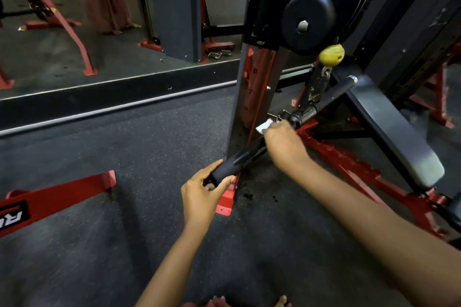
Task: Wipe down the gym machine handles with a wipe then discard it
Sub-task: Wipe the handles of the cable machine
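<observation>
Here, the dark rubber floor (124,157) fills the lower half of the frame, and a mirror (99,32) spans the upper left. The machine's upright (252,97) rises through the centre, with a padded bench (389,127) slanting down the right side.

The bar (239,159) is the handle being wiped. Its long axis runs diagonally from the lower centre up to the right, hung by its middle swivel (303,114) below a yellow ball (331,55).

The left hand (202,194) has fingers and thumb curled round the bar's near end, steadying it. The right hand (284,142) is closed over the bar just below the swivel. It presses the white wipe (264,126) against the bar, and a corner pokes out at the hand's upper left; its fingers are hidden under the palm.

From the right hand, 1 grip lies down-left towards the left hand and the other up-right past the swivel. The right hand is nearer that far grip. I judge the swivel and clip hardware break the stroke, and the bench sits close behind the far end.
</observation>
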Demonstrator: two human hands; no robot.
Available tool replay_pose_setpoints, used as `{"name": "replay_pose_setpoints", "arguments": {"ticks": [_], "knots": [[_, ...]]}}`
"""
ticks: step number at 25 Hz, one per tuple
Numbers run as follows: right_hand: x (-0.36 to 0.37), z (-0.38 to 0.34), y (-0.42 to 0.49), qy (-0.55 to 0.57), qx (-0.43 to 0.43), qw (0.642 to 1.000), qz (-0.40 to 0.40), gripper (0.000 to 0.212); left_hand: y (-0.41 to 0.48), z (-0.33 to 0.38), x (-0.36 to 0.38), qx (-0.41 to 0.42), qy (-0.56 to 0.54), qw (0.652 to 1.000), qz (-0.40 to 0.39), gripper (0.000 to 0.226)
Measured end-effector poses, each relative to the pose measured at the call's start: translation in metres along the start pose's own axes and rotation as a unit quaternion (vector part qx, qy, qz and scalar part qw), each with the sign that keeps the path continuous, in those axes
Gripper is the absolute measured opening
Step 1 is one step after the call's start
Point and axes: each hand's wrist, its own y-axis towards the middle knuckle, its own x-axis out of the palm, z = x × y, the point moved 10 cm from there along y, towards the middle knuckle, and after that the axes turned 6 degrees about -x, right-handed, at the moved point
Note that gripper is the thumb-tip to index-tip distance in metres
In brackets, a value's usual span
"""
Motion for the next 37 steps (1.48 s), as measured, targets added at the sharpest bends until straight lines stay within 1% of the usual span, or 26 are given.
{"name": "replay_pose_setpoints", "arguments": {"ticks": [2, 4, 6, 8, 9, 10, 11, 12, 13, 14, 16, 17, 20, 22, 23, 24, 26, 28, 29, 32, 33, 34, 35, 36, 37], "knots": [[-0.005, -0.042, -0.019, 0.038, -0.038, 0.998, 0.013, 0.032, 0.002, -0.003, 0.000, -0.006, -0.005, 1.000, 0.002, 0.040], [-0.003, -0.078, -0.036, 0.045, -0.078, 0.996, 0.008, 0.032, 0.003, -0.004, -0.001, -0.010, -0.009, 1.000, 0.008, 0.040], [-0.002, -0.103, -0.051, 0.077, -0.113, 0.991, 0.010, 0.038, 0.003, -0.007, -0.002, -0.020, -0.005, 1.000, 0.011, 0.037], [-0.003, -0.111, -0.060, 0.153, -0.152, 0.976, 0.038, 0.041, 0.003, -0.012, -0.004, -0.040, -0.017, 0.999, 0.004, 0.033], [-0.008, -0.104, -0.062, 0.210, -0.151, 0.964, 0.063, 0.040, 0.002, -0.015, -0.004, -0.052, -0.050, 0.997, -0.007, 0.033], [-0.013, -0.085, -0.060, 0.266, -0.116, 0.952, 0.098, 0.039, 0.001, -0.018, -0.005, -0.068, -0.096, 0.993, -0.018, 0.035], [-0.016, -0.059, -0.058, 0.314, -0.053, 0.937, 0.144, 0.038, 0.000, -0.020, -0.007, -0.082, -0.145, 0.986, -0.028, 0.038], [-0.012, -0.037, -0.056, 0.325, -0.001, 0.930, 0.169, 0.038, -0.001, -0.021, -0.009, -0.090, -0.186, 0.978, -0.036, 0.039], [-0.010, -0.026, -0.056, 0.309, 0.033, 0.934, 0.179, 0.039, -0.002, -0.019, -0.012, -0.092, -0.212, 0.972, -0.040, 0.039], [-0.008, -0.024, -0.056, 0.281, 0.049, 0.939, 0.191, 0.041, 0.000, -0.017, -0.014, -0.091, -0.227, 0.969, -0.043, 0.038], [-0.005, -0.042, -0.060, 0.239, 0.028, 0.945, 0.220, 0.049, 0.003, -0.012, -0.018, -0.084, -0.236, 0.967, -0.048, 0.037], [-0.001, -0.054, -0.064, 0.235, 0.020, 0.944, 0.230, 0.052, 0.003, -0.010, -0.020, -0.081, -0.237, 0.967, -0.050, 0.037], [0.000, -0.102, -0.078, 0.275, -0.030, 0.927, 0.254, 0.056, 0.004, -0.008, -0.024, -0.072, -0.236, 0.967, -0.060, 0.036], [-0.002, -0.114, -0.087, 0.330, -0.057, 0.902, 0.274, 0.051, 0.002, -0.009, -0.027, -0.067, -0.229, 0.969, -0.065, 0.035], [-0.004, -0.108, -0.090, 0.373, -0.056, 0.882, 0.284, 0.047, 0.001, -0.010, -0.028, -0.069, -0.228, 0.969, -0.064, 0.035], [-0.003, -0.093, -0.091, 0.406, -0.033, 0.863, 0.298, 0.045, 0.000, -0.010, -0.030, -0.072, -0.231, 0.968, -0.062, 0.036], [0.003, -0.052, -0.095, 0.438, 0.060, 0.831, 0.338, 0.043, -0.001, -0.011, -0.033, -0.076, -0.236, 0.967, -0.052, 0.038], [0.011, -0.038, -0.096, 0.444, 0.110, 0.820, 0.343, 0.045, -0.002, -0.007, -0.033, -0.071, -0.234, 0.968, -0.049, 0.037], [0.012, -0.046, -0.097, 0.448, 0.110, 0.820, 0.340, 0.046, -0.004, -0.005, -0.032, -0.069, -0.235, 0.968, -0.048, 0.036], [0.016, -0.080, -0.102, 0.477, 0.072, 0.817, 0.316, 0.049, -0.006, -0.001, -0.030, -0.069, -0.241, 0.967, -0.047, 0.035], [0.023, -0.083, -0.105, 0.513, 0.073, 0.802, 0.298, 0.048, -0.006, -0.001, -0.030, -0.066, -0.236, 0.968, -0.047, 0.035], [0.037, -0.077, -0.106, 0.567, 0.109, 0.770, 0.273, 0.045, -0.007, 0.000, -0.029, -0.063, -0.229, 0.970, -0.045, 0.035], [0.056, -0.061, -0.109, 0.634, 0.185, 0.708, 0.250, 0.042, -0.007, 0.001, -0.029, -0.059, -0.220, 0.973, -0.042, 0.035], [0.077, -0.045, -0.110, 0.706, 0.271, 0.613, 0.229, 0.040, -0.008, 0.001, -0.028, -0.057, -0.212, 0.975, -0.039, 0.035], [0.093, -0.032, -0.108, 0.766, 0.335, 0.506, 0.214, 0.038, -0.010, 0.001, -0.028, -0.055, -0.204, 0.977, -0.038, 0.035]]}}
